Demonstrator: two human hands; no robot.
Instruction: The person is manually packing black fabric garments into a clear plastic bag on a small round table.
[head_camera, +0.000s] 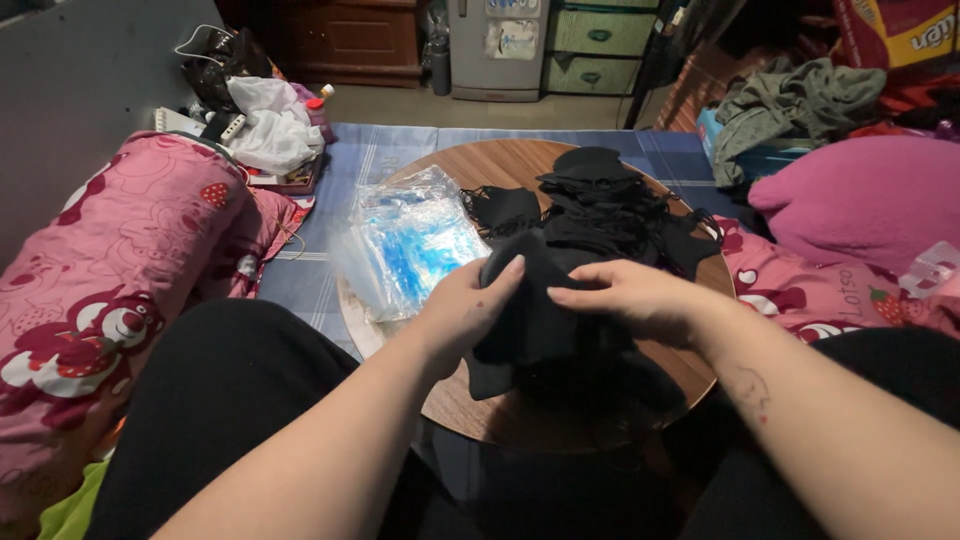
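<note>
Wooden round table (640, 395) on blue bedding (300, 280), both hands (470, 310) (635, 295) grasping black cloth (530, 320).

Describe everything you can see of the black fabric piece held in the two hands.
The black fabric piece looks like soft, matte cloth, crumpled and folded, its exact shape hard to tell. The left hand grips its left side and the right hand pinches its top edge. It hangs just above the round wooden table, in front of a pile of similar black pieces.
</note>
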